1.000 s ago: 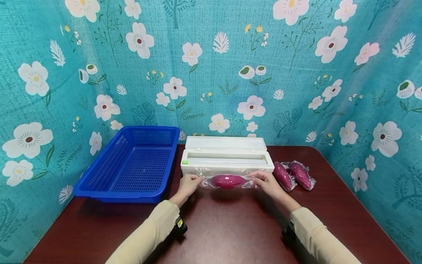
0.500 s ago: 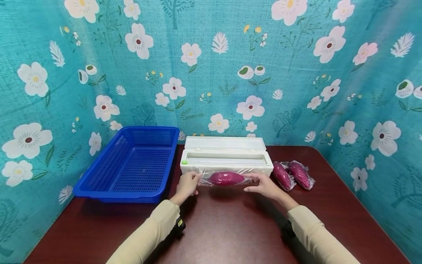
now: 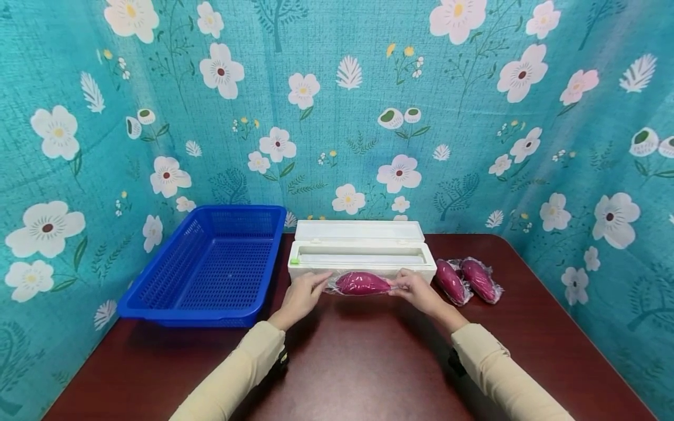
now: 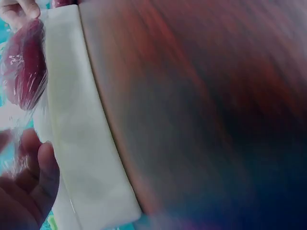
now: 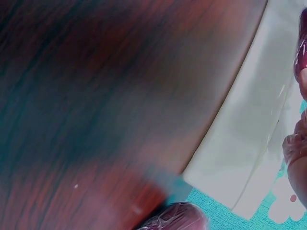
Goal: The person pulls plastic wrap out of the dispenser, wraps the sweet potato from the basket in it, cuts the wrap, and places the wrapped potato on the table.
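Observation:
A purple-red sweet potato (image 3: 362, 283) in clear cling film is held level in front of a white film dispenser (image 3: 363, 272). My left hand (image 3: 302, 296) pinches the loose film at its left end; in the left wrist view, the film (image 4: 18, 155) runs between the fingers. At the other end my right hand (image 3: 419, 290) pinches the gathered film close to the tip. The right wrist view catches only part of that hand (image 5: 298, 153) at its edge. Behind, the dispenser's lid (image 3: 360, 230) stands raised over the film roll (image 3: 362, 258).
Two film-wrapped sweet potatoes (image 3: 481, 279) lie to the right of the dispenser on the dark red-brown table (image 3: 363, 362). On the left stands a blue perforated basket (image 3: 253, 316). A small green slider (image 3: 295, 261) sits at the dispenser's left end. A flowered curtain (image 3: 326, 117) surrounds the table.
The right hand loosened its fingers half a second ago and now pinches the film nearer the sweet potato. The left hand's fingers have shifted along the film. The sweet potato stays almost in place.

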A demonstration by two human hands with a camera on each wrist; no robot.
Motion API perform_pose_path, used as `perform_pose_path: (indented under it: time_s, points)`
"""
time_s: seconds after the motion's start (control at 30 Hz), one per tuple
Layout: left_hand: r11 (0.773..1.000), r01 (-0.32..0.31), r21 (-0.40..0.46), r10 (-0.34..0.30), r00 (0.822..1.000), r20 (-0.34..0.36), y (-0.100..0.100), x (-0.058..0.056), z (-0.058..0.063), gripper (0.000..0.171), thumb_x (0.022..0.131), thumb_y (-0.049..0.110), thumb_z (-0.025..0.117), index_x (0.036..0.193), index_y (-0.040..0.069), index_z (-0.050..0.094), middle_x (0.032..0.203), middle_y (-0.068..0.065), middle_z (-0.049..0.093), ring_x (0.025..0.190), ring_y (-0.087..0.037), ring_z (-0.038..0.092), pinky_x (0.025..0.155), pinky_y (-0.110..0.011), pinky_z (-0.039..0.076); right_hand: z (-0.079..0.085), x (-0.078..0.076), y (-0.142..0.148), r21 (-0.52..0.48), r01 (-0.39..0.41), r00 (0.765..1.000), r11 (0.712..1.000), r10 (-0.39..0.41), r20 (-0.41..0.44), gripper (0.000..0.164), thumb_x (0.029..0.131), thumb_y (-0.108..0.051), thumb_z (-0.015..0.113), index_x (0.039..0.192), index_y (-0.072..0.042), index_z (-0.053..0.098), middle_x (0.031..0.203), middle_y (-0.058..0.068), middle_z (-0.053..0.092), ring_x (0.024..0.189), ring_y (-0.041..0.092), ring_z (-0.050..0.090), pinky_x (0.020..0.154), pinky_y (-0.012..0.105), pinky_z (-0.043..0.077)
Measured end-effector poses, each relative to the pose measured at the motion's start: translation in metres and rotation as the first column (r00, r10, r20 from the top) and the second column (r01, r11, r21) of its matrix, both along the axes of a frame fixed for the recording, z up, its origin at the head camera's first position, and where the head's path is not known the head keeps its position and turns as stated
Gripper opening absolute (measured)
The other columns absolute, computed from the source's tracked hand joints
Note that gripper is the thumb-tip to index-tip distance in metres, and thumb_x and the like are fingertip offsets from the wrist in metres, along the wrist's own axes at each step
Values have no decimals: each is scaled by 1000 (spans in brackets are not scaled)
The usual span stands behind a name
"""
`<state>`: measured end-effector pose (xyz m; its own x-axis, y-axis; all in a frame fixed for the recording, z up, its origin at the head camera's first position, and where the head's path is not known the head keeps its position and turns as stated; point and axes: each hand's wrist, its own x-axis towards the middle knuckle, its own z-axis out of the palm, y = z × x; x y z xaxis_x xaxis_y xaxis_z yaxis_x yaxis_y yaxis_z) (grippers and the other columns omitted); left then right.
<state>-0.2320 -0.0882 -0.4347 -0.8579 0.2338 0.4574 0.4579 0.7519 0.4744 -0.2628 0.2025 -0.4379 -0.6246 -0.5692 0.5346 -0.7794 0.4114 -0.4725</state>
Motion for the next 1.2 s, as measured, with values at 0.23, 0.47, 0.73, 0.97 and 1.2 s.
perform_pose_path:
  time_s: [0.23,0.47,0.73,0.97,1.2]
  points:
    - [977,108,-184,-124,989,-78,-5,-5,-6,42,75,32,70,115,21,63,67,5,47,57,-10,43,46,-24,36,3,-2,-2,120,23,999,993,-17,-50,4,73,-1,70,73,-4,68,65,-6,43,60,6,38,50,20,35]
    - [959,88,-269,-100,995,-29,-5,-14,-9,21,84,27,61,104,26,69,73,3,60,69,-14,57,52,-29,44,-2,-7,-3,155,23,996,988,-10,-90,7,73,0,71,74,-7,69,65,-5,47,58,6,42,51,18,37]
    - [962,25,-274,-24,1000,5,2,-19,-2,15,86,27,58,91,26,72,88,5,66,84,-13,60,57,-31,47,-2,-9,-5,215,73,993,974,-52,-104,7,75,-2,69,75,-8,69,65,-7,44,59,8,40,52,21,36]
    - [969,-12,-248,16,1000,14,7,-19,-4,11,84,23,61,86,21,71,86,4,65,84,-14,60,58,-30,45,-1,-10,-7,259,88,986,962,-47,-162,9,71,-3,73,75,-9,68,68,-5,47,64,11,45,55,24,39]
    - [977,-1,-211,11,999,44,10,-17,-6,15,82,20,64,93,17,73,88,1,65,86,-16,58,68,-30,46,-2,-7,-8,296,138,977,945,-80,-199,19,67,-7,77,85,-7,71,81,1,55,77,17,52,67,31,45]
